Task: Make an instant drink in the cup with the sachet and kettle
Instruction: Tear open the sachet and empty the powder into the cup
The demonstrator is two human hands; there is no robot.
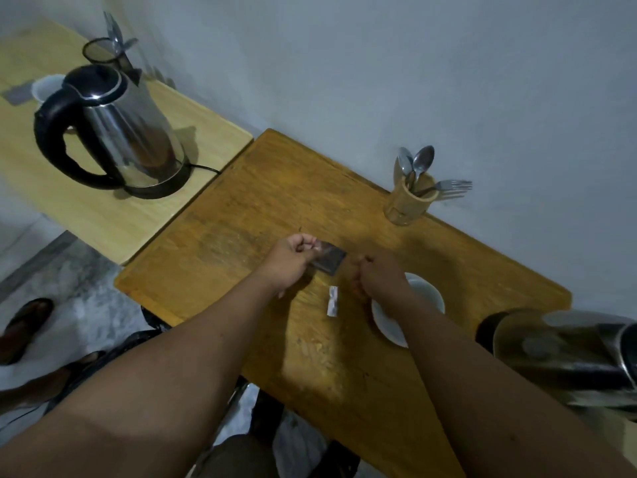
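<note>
Two hands | left hand (293,258) pinches sachet (329,259) | right hand (377,277) beside

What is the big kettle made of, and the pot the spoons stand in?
The kettle looks like polished steel: its body is shiny and mirrors the room. Its handle and lid are glossy black, probably plastic. The spoon holder looks like bamboo or light wood, pale tan and matte with a thick rim; I can't tell which for sure.
</note>
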